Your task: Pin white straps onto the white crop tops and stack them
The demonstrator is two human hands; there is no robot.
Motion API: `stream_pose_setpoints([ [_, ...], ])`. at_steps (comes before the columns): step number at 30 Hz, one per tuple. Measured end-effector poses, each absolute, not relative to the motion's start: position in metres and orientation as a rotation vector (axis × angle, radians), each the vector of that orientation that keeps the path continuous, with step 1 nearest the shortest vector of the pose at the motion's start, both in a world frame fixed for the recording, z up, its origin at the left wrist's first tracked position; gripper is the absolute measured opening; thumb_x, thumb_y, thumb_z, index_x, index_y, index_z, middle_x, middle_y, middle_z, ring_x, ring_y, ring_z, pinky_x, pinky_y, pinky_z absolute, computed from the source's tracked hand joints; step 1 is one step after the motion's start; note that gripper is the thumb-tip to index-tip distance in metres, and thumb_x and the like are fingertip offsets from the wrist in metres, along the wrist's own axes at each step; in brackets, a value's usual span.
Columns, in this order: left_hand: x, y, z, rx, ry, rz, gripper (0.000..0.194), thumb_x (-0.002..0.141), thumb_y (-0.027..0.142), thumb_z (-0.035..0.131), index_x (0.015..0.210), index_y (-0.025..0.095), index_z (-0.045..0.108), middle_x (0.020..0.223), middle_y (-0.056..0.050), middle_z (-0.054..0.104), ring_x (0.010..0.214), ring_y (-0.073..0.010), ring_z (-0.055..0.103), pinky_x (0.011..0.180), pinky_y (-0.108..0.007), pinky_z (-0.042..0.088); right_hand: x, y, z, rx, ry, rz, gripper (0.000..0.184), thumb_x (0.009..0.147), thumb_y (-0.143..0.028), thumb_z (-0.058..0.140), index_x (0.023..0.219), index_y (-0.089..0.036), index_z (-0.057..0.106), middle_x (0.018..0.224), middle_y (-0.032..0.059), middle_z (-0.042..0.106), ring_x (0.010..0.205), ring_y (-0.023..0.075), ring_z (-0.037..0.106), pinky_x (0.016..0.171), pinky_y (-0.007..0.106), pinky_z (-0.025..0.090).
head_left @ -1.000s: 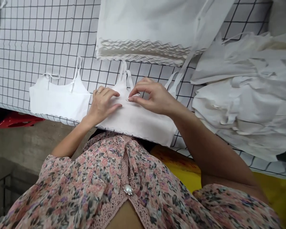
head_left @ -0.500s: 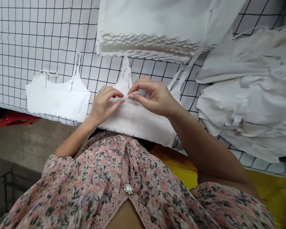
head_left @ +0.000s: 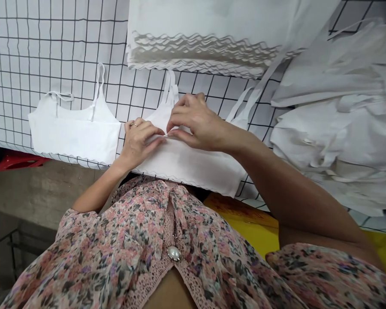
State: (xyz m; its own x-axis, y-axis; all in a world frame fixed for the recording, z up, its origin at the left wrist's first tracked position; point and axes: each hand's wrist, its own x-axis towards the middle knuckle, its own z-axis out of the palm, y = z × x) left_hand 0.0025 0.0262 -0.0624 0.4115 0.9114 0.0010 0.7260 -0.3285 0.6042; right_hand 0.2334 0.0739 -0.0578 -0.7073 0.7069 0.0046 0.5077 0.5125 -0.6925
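Observation:
A white bra top (head_left: 196, 165) with thin straps lies flat on the table in front of me. My left hand (head_left: 142, 139), with a ring on one finger, pinches the upper edge of this top near its middle left. Close beside it, my right hand (head_left: 193, 122) pinches the same edge, with thumb and index finger nearly touching the left fingertips. Whatever small detail lies between the fingertips is too small to make out. Another white bra top (head_left: 75, 135) lies flat to the left, its straps pointing away from me.
A stack of white fabric pieces with wavy edges (head_left: 206, 51) lies at the back. To the right is a loose heap of white garments (head_left: 341, 128). The table has a black-grid cloth (head_left: 67, 43). Below its edge are a red object (head_left: 21, 161) and yellow material (head_left: 257, 231).
My right hand has shifted slightly left and now pinches the top's edge lower, close to my left fingertips. The view has moved slightly.

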Motion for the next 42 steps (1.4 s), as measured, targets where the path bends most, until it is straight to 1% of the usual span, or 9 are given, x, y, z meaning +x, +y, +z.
stream_pose_setpoints([
  [3, 0.003, 0.025, -0.062, 2.104, 1.392, 0.538, 0.014, 0.104, 0.041, 0.071, 0.1, 0.028, 0.078, 0.093, 0.001, 0.075, 0.098, -0.021, 0.06, 0.104, -0.042, 0.035, 0.232, 0.073, -0.06, -0.965, -2.459, 1.012, 0.027, 0.104, -0.037, 0.052, 0.097, -0.022, 0.073, 0.092, 0.0095, 0.067, 0.118, 0.0348, 0.053, 0.109, 0.065, 0.031],
  [9, 0.002, 0.025, -0.064, 2.016, 1.358, 0.629, 0.017, 0.104, 0.041, 0.071, 0.095, 0.028, 0.078, 0.091, 0.002, 0.075, 0.097, -0.0195, 0.062, 0.103, -0.041, 0.039, 0.234, 0.066, -0.063, -0.982, -2.328, 1.046, 0.029, 0.106, -0.046, 0.055, 0.103, -0.023, 0.073, 0.094, 0.0093, 0.068, 0.116, 0.0326, 0.054, 0.107, 0.057, 0.036],
  [13, -0.002, 0.026, -0.067, 2.026, 1.304, 0.588, 0.016, 0.102, 0.043, 0.073, 0.1, 0.028, 0.078, 0.093, 0.002, 0.075, 0.098, -0.0196, 0.063, 0.106, -0.041, 0.038, 0.238, 0.065, -0.063, -1.012, -2.326, 1.032, 0.027, 0.106, -0.043, 0.053, 0.104, -0.024, 0.072, 0.097, 0.0094, 0.069, 0.118, 0.0326, 0.056, 0.106, 0.055, 0.038],
  [18, -0.004, 0.027, -0.069, 2.08, 1.282, 0.557, 0.017, 0.104, 0.042, 0.07, 0.1, 0.029, 0.08, 0.094, 0.001, 0.074, 0.1, -0.0203, 0.061, 0.107, -0.042, 0.036, 0.239, 0.072, -0.06, -1.014, -2.493, 0.957, 0.032, 0.108, -0.037, 0.045, 0.1, -0.023, 0.072, 0.097, 0.0117, 0.069, 0.123, 0.0362, 0.054, 0.11, 0.065, 0.031],
  [22, -0.004, 0.028, -0.068, 2.093, 1.265, 0.539, 0.017, 0.103, 0.044, 0.071, 0.099, 0.029, 0.08, 0.092, 0.001, 0.073, 0.099, -0.0206, 0.059, 0.107, -0.042, 0.035, 0.235, 0.079, -0.055, -0.881, -2.648, 0.967, 0.031, 0.106, -0.033, 0.048, 0.098, -0.021, 0.075, 0.098, 0.0128, 0.069, 0.125, 0.0374, 0.051, 0.11, 0.068, 0.027],
  [27, -0.005, 0.029, -0.067, 2.079, 1.27, 0.514, 0.017, 0.103, 0.044, 0.072, 0.099, 0.03, 0.079, 0.092, 0.002, 0.073, 0.099, -0.0205, 0.059, 0.107, -0.042, 0.035, 0.231, 0.084, -0.057, -0.799, -2.68, 0.982, 0.027, 0.103, -0.029, 0.05, 0.1, -0.019, 0.076, 0.098, 0.0124, 0.068, 0.122, 0.0353, 0.047, 0.108, 0.064, 0.028],
  [32, -0.006, 0.029, -0.068, 2.081, 1.267, 0.514, 0.019, 0.103, 0.045, 0.07, 0.098, 0.03, 0.079, 0.091, 0.002, 0.073, 0.099, -0.0205, 0.059, 0.107, -0.043, 0.035, 0.233, 0.086, -0.057, -0.814, -2.661, 1.037, 0.029, 0.102, -0.025, 0.048, 0.099, -0.019, 0.076, 0.096, 0.0119, 0.067, 0.119, 0.0339, 0.049, 0.106, 0.057, 0.028],
  [37, -0.005, 0.029, -0.068, 2.066, 1.265, 0.533, 0.018, 0.102, 0.045, 0.071, 0.098, 0.031, 0.08, 0.09, 0.002, 0.071, 0.098, -0.021, 0.059, 0.107, -0.043, 0.035, 0.235, 0.087, -0.056, -0.794, -2.634, 1.059, 0.032, 0.103, -0.027, 0.046, 0.094, -0.02, 0.076, 0.093, 0.0114, 0.066, 0.119, 0.0336, 0.05, 0.105, 0.057, 0.029],
  [42, -0.005, 0.029, -0.065, 2.067, 1.304, 0.445, 0.017, 0.102, 0.045, 0.071, 0.097, 0.031, 0.079, 0.09, 0.001, 0.071, 0.098, -0.022, 0.058, 0.107, -0.044, 0.036, 0.234, 0.086, -0.057, -0.785, -2.612, 1.077, 0.032, 0.105, -0.031, 0.048, 0.094, -0.022, 0.076, 0.093, 0.0109, 0.066, 0.119, 0.0337, 0.051, 0.106, 0.057, 0.03],
])
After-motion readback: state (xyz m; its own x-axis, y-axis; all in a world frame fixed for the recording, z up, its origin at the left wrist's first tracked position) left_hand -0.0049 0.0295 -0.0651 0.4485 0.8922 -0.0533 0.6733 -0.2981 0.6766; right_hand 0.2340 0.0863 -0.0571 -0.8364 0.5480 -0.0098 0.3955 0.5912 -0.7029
